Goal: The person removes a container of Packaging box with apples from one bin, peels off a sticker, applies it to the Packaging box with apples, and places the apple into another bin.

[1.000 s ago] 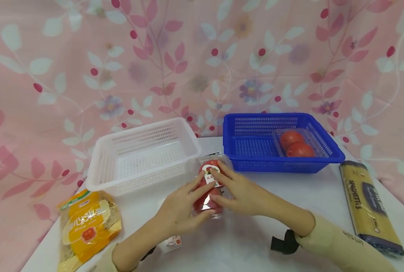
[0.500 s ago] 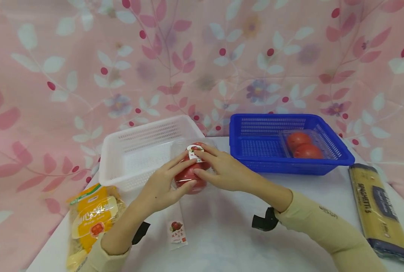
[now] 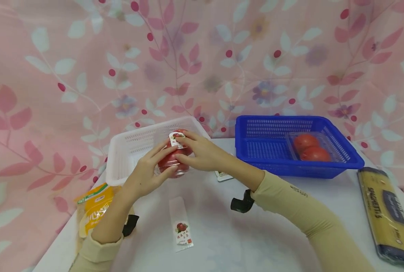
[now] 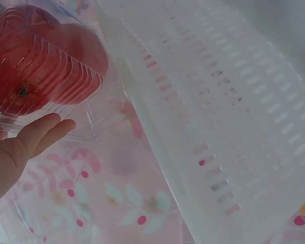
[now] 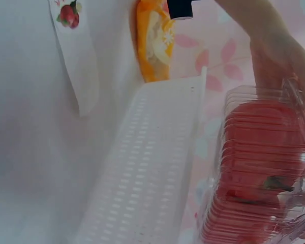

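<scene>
A clear plastic box (image 3: 172,158) of red tomatoes is held up off the surface (image 3: 219,234) by both hands, and in the head view the near right part of the white basket (image 3: 112,160) is overlapped by it. A second ago the box was held lower, in front of the gap between the two baskets; since then it has been carried leftward and away from the person. Its lid side with the white label (image 3: 177,140) is turned up, and its ribbed wall is shown in both wrist views.

The box is gripped from its left side by the fingers of the left hand (image 3: 144,172) and from its right side by those of the right hand (image 3: 201,152); fingers of both are spread across it, much as before.

By the shift of the arms, a white paper strip (image 3: 181,225) with a fruit print is now fully uncovered on the surface, and a small card (image 3: 223,176) is seen partly behind the right forearm. More of the yellow bag (image 3: 94,211) is hidden behind the left forearm than before.

The blue basket (image 3: 276,167), with another box of two tomatoes (image 3: 310,147) at its right end, and the spaghetti packet (image 3: 389,215) beside it are left unmoved. Behind everything, a pink floral cloth (image 3: 208,60) is hung.
</scene>
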`<state>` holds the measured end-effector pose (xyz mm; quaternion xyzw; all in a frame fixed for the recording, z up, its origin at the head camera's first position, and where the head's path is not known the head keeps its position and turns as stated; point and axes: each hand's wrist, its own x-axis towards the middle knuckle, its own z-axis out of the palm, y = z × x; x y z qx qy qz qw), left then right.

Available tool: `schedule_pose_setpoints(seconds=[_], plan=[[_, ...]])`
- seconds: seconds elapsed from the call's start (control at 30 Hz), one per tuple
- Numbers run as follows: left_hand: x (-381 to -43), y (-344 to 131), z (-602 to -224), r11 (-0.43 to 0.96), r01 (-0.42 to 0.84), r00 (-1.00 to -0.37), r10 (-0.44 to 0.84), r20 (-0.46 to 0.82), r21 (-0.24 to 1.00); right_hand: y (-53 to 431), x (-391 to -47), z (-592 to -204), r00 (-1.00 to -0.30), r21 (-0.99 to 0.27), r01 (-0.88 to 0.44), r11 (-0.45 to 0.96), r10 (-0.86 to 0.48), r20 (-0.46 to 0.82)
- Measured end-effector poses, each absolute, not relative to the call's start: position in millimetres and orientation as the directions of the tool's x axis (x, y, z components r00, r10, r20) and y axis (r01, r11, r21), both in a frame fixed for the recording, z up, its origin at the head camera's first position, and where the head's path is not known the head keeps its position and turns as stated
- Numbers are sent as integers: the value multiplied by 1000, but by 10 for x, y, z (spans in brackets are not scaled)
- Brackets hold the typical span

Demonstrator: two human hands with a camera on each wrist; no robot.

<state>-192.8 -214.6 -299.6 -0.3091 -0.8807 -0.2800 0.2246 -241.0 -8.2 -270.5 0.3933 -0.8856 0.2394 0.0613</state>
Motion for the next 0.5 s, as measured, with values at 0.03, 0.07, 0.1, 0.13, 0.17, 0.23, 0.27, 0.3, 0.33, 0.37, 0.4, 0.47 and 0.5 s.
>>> schedule_pose_setpoints(seconds=[0.03, 0.07, 0.1, 0.13, 0.17, 0.23, 0.27, 0.3, 0.33, 0.37, 0.4, 0.47, 0.5], plan=[[-1959, -2182, -2992, 658, 667, -711, 419, 564, 351, -123, -2452, -2706, -682, -377, -726, 574, -669, 295], [-1991, -2217, -2985, 664, 660, -717, 418, 558, 350, -163, -2496, -2707, -680, -379, -728, 572, -671, 294], [-2023, -2253, -2974, 670, 654, -723, 418, 551, 350, -203, -2538, -2706, -678, -379, -730, 570, -673, 295], [-2057, -2291, -2965, 677, 648, -729, 417, 543, 350, -245, -2582, -2709, -678, -377, -730, 569, -673, 296], [-2091, -2331, -2955, 682, 643, -733, 417, 538, 348, -289, -2626, -2709, -675, -377, -733, 566, -676, 297], [-2161, -2417, -2942, 695, 634, -739, 416, 529, 338, -377, -2716, -2708, -667, -373, -740, 559, -682, 301], [-2195, -2459, -2935, 698, 632, -741, 416, 526, 337, -421, -2760, -2711, -667, -376, -740, 558, -682, 300], [-2232, -2500, -2931, 701, 631, -741, 416, 527, 332, -464, -2803, -2716, -667, -380, -740, 555, -682, 301], [-2271, -2538, -2931, 704, 629, -741, 414, 529, 329, -506, -2848, -2725, -668, -386, -738, 553, -680, 302], [-2308, -2573, -2934, 707, 625, -743, 410, 529, 331, -547, -2891, -2736, -669, -393, -737, 551, -679, 304], [-2347, -2604, -2941, 710, 621, -746, 404, 530, 332, -586, -2934, -2752, -671, -398, -735, 550, -675, 307], [-2421, -2655, -2966, 713, 612, -753, 394, 527, 341, -658, -3017, -2798, -679, -408, -727, 553, -667, 307], [-2455, -2681, -2987, 717, 604, -760, 387, 522, 348, -693, -3056, -2828, -683, -414, -723, 553, -664, 306]])
